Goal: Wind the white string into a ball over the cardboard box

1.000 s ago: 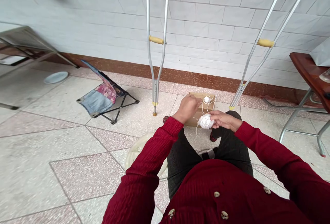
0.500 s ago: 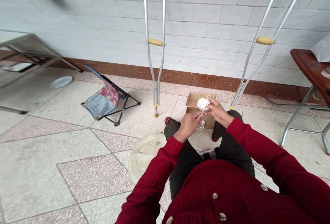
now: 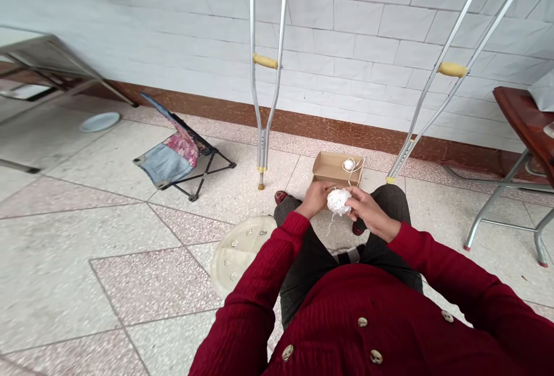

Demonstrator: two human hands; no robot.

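Btwn knees, R hand clamped on white yarn ball, L hand beside it, grip hidden, can't tell.

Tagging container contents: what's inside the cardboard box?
Far part of the cardboard box: a small ball and loops of white string show. Near part: mostly covered by the left hand, right hand and larger white ball; contents there can't be seen.

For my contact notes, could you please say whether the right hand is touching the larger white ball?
Touching: the head view shows the right hand gripping the larger white ball, fingers against its right side.
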